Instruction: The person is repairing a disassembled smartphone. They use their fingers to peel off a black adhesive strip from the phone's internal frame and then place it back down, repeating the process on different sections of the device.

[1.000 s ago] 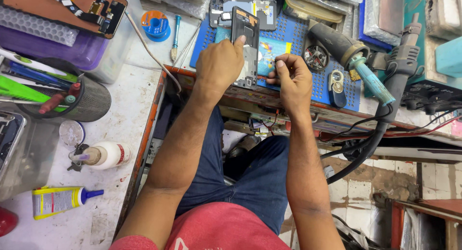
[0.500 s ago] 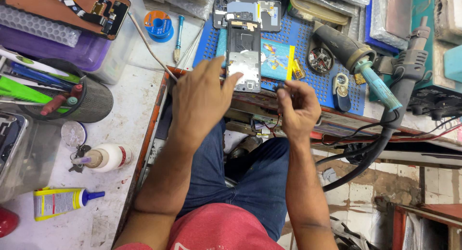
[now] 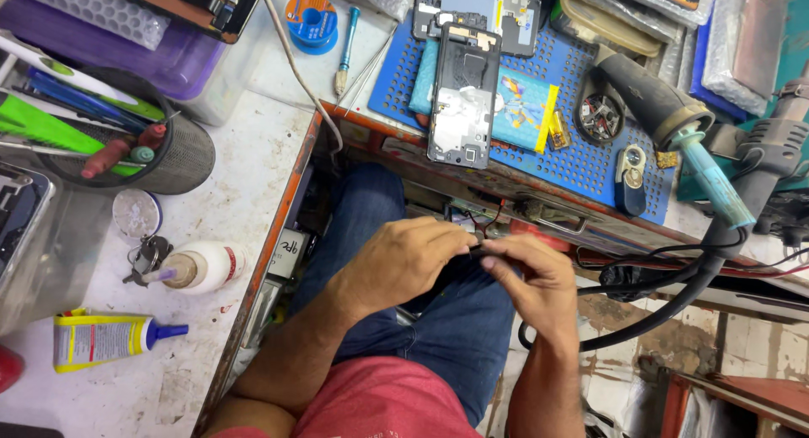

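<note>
Two hands meet over the person's lap, below the front edge of the bench, pinching one small dark part between them. The left hand is curled nearly shut, its fingertips closed on the part's left end; the right hand is also drawn in, thumb and forefinger nipping the other end. The part is mostly hidden by the fingers, so its kind cannot be told. Holding it close and low probably lets both hands steady it against each other.

Up on the blue perforated mat lies an opened phone frame, back side up, apart from both hands and flat where small pieces would not roll off. A second opened phone sits just behind it. To the right rests a hot-air handle with its dark cable looping down past the right hand. On the bench's left part stand a mesh tool cup, a white bottle and a yellow glue tube, all well away.
</note>
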A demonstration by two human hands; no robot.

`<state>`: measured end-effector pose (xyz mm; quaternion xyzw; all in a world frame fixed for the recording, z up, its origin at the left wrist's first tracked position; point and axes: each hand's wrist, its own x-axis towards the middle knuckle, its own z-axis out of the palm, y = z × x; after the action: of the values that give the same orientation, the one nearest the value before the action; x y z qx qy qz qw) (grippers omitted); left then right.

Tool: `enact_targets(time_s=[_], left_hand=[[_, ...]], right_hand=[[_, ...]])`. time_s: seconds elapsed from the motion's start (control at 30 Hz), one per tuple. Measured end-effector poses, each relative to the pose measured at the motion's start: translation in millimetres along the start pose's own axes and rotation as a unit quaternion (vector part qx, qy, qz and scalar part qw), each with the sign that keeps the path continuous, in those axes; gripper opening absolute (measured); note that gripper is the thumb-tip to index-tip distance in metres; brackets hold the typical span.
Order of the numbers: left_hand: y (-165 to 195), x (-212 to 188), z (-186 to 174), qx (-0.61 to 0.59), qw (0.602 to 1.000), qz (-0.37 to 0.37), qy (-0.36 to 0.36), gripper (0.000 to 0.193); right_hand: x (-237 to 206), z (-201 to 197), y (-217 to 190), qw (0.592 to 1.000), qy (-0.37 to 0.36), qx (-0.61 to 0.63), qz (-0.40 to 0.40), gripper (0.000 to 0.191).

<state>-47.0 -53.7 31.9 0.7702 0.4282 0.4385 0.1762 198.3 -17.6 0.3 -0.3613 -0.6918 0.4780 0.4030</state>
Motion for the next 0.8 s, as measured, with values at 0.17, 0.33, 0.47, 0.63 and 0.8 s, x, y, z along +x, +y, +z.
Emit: enact_targets(time_s=[0.17, 0.33, 0.47, 0.63, 0.8], left_hand=[[-23, -3, -8, 0.024, 0.993, -0.075, 0.09, 0.01], [-49, -6, -14, 0.06, 0.982, -0.171, 0.052, 0.017], [-68, -13, -8, 0.003, 0.976, -0.197, 0.093, 0.009], [-85, -18, 7, -0.016, 0.98, -0.194, 0.044, 0.038], [-78, -12, 24, -0.082, 0.975, -0.205, 0.036, 0.02]], right_hand=[[58, -16, -14, 0.997, 0.078, 0.003, 0.024, 0.016], [163, -5, -7, 0.996, 0.02, -0.077, 0.03, 0.016], [208, 7, 0, 0.999, -0.009, -0.054, 0.001, 0.016], [194, 1, 1, 0.999, 0.028, -0.012, -0.042, 0.015], [176, -3, 2, 0.999, 0.015, 0.013, 0.024, 0.018]])
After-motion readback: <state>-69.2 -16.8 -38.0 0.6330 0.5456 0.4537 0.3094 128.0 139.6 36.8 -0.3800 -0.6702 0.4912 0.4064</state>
